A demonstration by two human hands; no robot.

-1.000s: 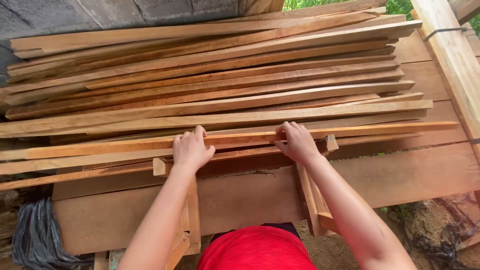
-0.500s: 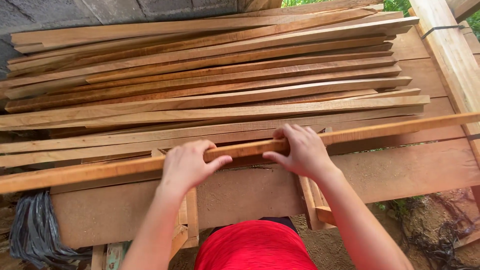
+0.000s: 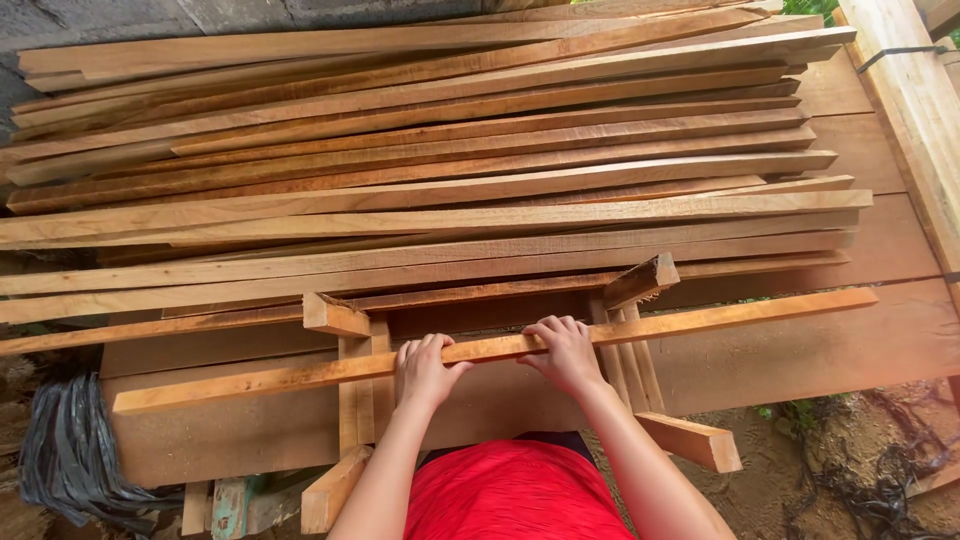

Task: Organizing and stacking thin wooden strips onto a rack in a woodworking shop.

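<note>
Both hands grip one long wooden strip that lies crosswise in front of me, just above the bench. My left hand holds it near its middle. My right hand holds it a little to the right, fingers curled over the top. The strip runs from lower left to upper right. It lies across two upright wooden frame pieces, one on the left and one on the right. Behind it lies a wide pile of similar strips.
The pile rests on broad planks. A thick pale beam runs along the right side. A dark bundle of plastic strapping hangs at the lower left. Bare soil and roots show at the lower right. My red shirt fills the bottom.
The strip has been pulled off the pile toward me and lowered. Both hands have moved closer to my body and closed around it.
</note>
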